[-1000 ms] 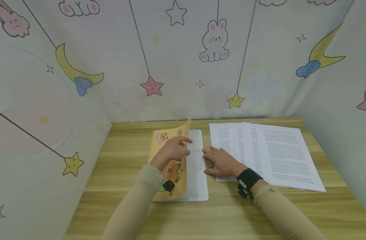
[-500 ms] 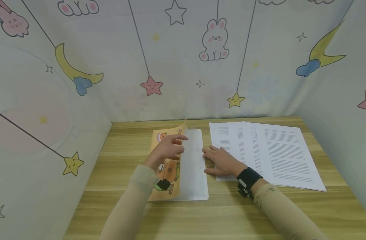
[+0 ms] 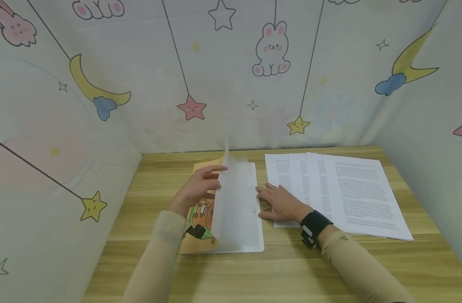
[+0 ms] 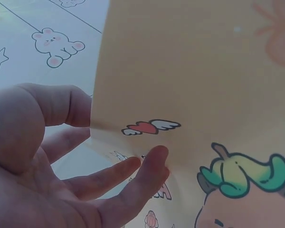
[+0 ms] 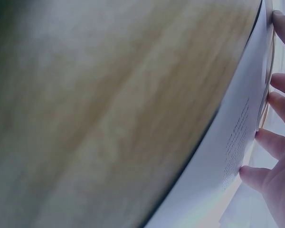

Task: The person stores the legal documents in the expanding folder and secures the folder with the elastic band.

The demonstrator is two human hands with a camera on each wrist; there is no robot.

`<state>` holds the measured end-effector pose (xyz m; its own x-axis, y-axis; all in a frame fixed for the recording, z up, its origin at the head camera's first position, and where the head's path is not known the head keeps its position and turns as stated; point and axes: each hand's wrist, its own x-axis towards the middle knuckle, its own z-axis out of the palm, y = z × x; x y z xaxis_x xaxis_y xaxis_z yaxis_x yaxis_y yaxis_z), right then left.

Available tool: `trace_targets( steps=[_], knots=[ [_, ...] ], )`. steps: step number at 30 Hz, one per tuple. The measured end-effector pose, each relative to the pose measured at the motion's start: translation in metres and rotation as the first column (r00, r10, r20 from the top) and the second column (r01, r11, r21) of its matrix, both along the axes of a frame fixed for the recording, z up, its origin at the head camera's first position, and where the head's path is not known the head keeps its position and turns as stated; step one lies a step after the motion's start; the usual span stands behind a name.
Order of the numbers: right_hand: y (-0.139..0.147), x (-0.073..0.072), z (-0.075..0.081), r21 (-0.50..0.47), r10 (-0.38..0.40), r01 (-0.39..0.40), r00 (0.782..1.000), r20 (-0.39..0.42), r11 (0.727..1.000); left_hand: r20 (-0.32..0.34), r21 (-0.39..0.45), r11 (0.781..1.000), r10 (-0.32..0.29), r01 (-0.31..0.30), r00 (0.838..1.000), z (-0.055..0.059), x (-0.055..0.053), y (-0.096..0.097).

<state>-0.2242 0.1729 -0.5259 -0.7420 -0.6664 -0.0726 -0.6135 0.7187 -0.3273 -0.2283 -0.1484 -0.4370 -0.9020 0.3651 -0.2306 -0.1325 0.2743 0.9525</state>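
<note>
An orange folder (image 3: pixel 206 166) with cartoon animals on its cover lies at the table's middle, partly open. Its cover stands curved up to the left, showing pale, translucent inner leaves (image 3: pixel 238 210). My left hand (image 3: pixel 194 189) holds the cover and lifted leaf by their free edge. In the left wrist view, fingers touch the printed face of the cover (image 4: pixel 194 80), and one fingertip is hidden behind its edge. My right hand (image 3: pixel 284 204) rests with spread fingers, tips touching the folder's right edge. Its thumb and palm lie near the printed sheets (image 3: pixel 363 198).
Several printed sheets overlap in a fan to the right of the folder. The wood-grain table (image 3: pixel 155 189) meets a patterned white curtain (image 3: pixel 231 105) at the back and sides. A black band (image 3: pixel 315 227) sits on my right wrist.
My left hand has moved left, drawing the cover and a white leaf over with it, so more of the white inside shows. My right hand has stayed in place.
</note>
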Motion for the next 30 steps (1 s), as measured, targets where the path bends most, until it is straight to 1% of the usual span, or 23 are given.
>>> trace_targets(
  steps=[5,12,19,25,27,30],
  knots=[
    [0.001,-0.001,-0.001,0.009,0.003,-0.003,1.0,-0.004,1.0,0.041,0.067,0.998,0.009,-0.012,0.999,-0.001,0.0,-0.004],
    [0.0,0.002,0.002,-0.002,0.011,-0.011,1.0,-0.013,1.0,0.082,0.137,0.99,0.01,-0.022,0.997,-0.002,0.001,-0.007],
    [0.0,0.002,0.003,-0.003,0.016,-0.016,0.999,-0.029,1.0,0.078,0.218,0.976,-0.015,-0.002,0.997,-0.01,0.0,-0.013],
    [0.0,0.002,0.004,0.006,0.013,-0.013,1.0,-0.021,1.0,0.06,0.312,0.95,-0.044,0.023,0.997,-0.014,-0.001,-0.016],
    [-0.001,0.002,0.005,-0.001,0.011,-0.011,1.0,-0.016,1.0,0.054,0.321,0.947,-0.045,0.025,0.998,-0.015,0.0,-0.016],
    [-0.001,0.002,0.004,-0.007,0.007,-0.007,1.0,-0.005,1.0,0.054,0.314,0.949,-0.029,0.01,0.998,-0.017,0.001,-0.016]
  ],
)
